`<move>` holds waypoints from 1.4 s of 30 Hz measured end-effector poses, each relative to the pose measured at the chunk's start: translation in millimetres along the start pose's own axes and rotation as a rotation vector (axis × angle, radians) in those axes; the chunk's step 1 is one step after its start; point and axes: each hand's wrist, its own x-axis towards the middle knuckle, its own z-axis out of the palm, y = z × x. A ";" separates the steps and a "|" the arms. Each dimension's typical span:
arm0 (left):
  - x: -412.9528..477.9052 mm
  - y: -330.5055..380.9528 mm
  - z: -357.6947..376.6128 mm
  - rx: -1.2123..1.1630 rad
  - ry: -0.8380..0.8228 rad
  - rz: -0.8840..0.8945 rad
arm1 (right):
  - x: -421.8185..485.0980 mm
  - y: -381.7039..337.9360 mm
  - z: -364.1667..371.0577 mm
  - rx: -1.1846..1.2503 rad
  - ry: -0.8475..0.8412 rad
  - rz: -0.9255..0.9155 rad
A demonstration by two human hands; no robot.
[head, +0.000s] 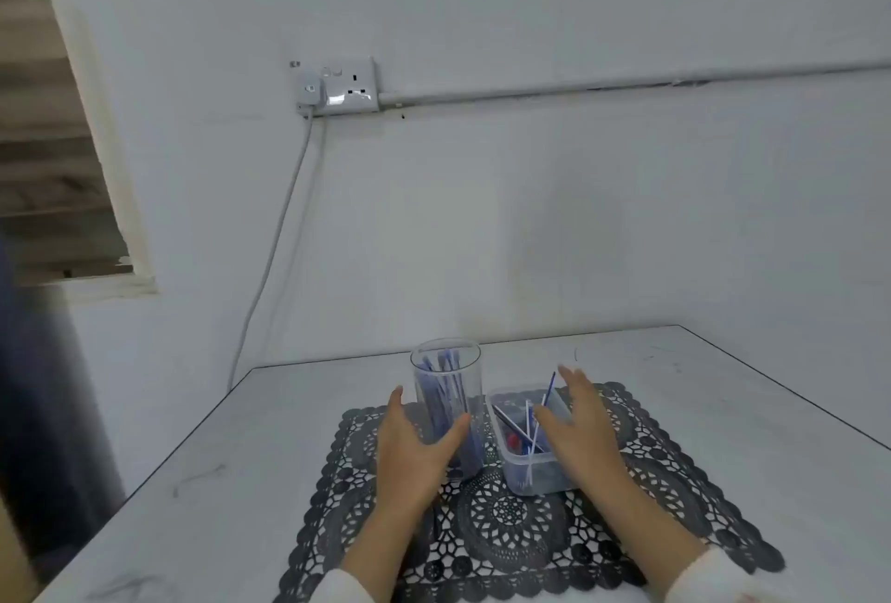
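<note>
The tall clear cup (446,385) of blue pens stands upright on the lace mat (511,520), just ahead of the left grip (414,453), whose released fingers flank it, none curled round it. The right grip (578,434), also released, hovers over the plastic tub (535,479) of loose pens beside the cup.

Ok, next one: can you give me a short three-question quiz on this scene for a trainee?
1. True or false: the tall clear cup stands to the right of the plastic box.
2. What do both stand on? A) a wooden tray B) a dark lace mat C) a folded towel
3. Fill in: the fingers of the left hand and the right hand are ____ (spread or clenched).
Key: 1 false, it stands to the left; 2 B; 3 spread.
</note>
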 end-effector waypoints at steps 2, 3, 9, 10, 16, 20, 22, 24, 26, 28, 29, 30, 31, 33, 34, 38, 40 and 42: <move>3.6 -5.0 4.8 -0.027 -0.042 -0.011 | 1.2 3.4 2.8 0.039 0.030 0.045; 4.2 -9.4 6.8 -0.052 -0.065 -0.028 | 0.6 4.8 4.1 0.031 0.022 0.051; 5.2 -16.2 12.5 -0.166 -0.128 -0.021 | -0.1 6.4 4.2 0.006 -0.015 0.080; 5.2 -17.0 11.9 -0.171 -0.128 -0.024 | -0.4 6.8 4.4 -0.003 -0.022 0.082; 4.0 -16.0 9.6 -0.181 -0.091 -0.022 | -2.1 6.4 2.2 -0.015 -0.049 0.089; 3.0 -13.1 6.7 -0.152 -0.048 -0.021 | -3.9 4.9 0.6 0.019 -0.033 0.085; 4.9 -14.0 4.5 -0.121 -0.030 -0.024 | -3.5 6.1 1.3 0.048 -0.013 0.114; 7.9 -16.3 2.0 -0.074 -0.002 -0.022 | -1.0 7.6 1.1 0.080 0.030 0.161; 11.8 -18.9 0.7 -0.023 0.021 -0.026 | 2.1 9.5 -0.9 0.112 0.077 0.189; 14.0 -19.7 -0.7 0.003 0.030 -0.040 | 6.0 11.5 -4.4 0.129 0.130 0.198; 15.2 -20.4 -1.9 0.011 0.035 -0.040 | 8.5 12.6 -6.0 0.128 0.156 0.197; 15.9 -20.8 -2.3 0.016 0.039 -0.037 | 10.1 14.8 -7.8 0.125 0.176 0.201; 17.2 -21.3 -2.8 0.017 0.043 -0.031 | 11.8 16.7 -9.1 0.119 0.192 0.205; 19.0 -22.9 -2.7 0.025 0.045 -0.025 | 13.0 21.8 -11.9 0.087 0.221 0.196; 19.5 -23.9 -2.4 0.038 0.046 -0.023 | 13.4 24.5 -13.0 0.029 0.242 0.144; 19.4 -30.7 -1.4 0.124 0.010 -0.031 | 8.8 24.7 -11.7 -0.253 0.224 -0.210; 19.9 -33.7 -0.6 0.139 0.013 -0.046 | 3.5 17.7 -7.1 -0.353 0.164 -0.347; 21.7 -35.0 -1.5 0.164 0.050 -0.068 | -2.0 12.2 0.8 -0.467 0.066 -0.443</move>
